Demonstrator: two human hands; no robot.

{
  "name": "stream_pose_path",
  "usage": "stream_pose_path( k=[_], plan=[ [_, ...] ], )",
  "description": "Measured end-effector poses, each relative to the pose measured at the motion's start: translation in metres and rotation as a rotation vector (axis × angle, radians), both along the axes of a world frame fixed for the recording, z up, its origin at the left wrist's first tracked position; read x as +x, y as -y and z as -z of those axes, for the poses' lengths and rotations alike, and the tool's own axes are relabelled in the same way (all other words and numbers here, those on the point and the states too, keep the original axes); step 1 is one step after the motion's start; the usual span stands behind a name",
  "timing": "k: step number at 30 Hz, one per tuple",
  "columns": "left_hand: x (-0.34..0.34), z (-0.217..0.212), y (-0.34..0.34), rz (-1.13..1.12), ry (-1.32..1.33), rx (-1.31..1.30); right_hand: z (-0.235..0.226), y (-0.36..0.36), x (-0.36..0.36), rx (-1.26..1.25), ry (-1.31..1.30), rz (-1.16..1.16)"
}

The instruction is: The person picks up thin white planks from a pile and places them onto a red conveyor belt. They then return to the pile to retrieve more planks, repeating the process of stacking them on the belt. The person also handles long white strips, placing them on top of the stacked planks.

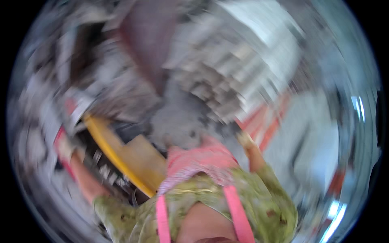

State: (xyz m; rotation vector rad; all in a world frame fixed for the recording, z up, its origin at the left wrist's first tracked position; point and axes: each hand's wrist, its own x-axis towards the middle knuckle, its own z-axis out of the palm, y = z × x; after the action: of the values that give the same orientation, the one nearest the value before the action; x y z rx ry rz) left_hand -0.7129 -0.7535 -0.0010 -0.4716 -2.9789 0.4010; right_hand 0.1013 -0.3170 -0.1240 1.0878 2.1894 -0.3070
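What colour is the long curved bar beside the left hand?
Yellow bar, seen in the head view, though blurred.

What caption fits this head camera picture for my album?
Blurred view down at a person in green sleeves, left hand near a yellow curved edge, right hand raised.

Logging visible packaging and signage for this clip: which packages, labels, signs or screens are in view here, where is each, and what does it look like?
None can be made out: the frame is heavily motion-blurred.
Pale stacked blocks, upper centre: grey-white, too smeared to tell whether they are packages.
Yellow curved edge beside a tan board, lower left: no label visible.
Orange-red stripes, right: unclear what they are.
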Motion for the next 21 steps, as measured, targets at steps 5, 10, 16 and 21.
stream_pose_path(
  k=[5, 10, 16, 21],
  plan=[
    [0.019, 0.014, -0.048, -0.481, -0.169, 0.357, -0.007, -0.039, -0.015, -0.194, -0.462, 0.4],
    [0.006, 0.007, -0.091, -0.655, -0.436, 0.551, -0.079, -0.052, -0.135, -0.411, -0.353, 0.342],
    [-0.017, 0.011, -0.095, -0.677, -0.406, 0.563, -0.149, -0.012, -0.284, -0.437, -0.661, 0.335],
    [-0.033, 0.009, -0.104, -0.756, -0.307, 0.784, -0.188, 0.004, -0.331, -0.472, -0.667, 0.224]
  ],
)
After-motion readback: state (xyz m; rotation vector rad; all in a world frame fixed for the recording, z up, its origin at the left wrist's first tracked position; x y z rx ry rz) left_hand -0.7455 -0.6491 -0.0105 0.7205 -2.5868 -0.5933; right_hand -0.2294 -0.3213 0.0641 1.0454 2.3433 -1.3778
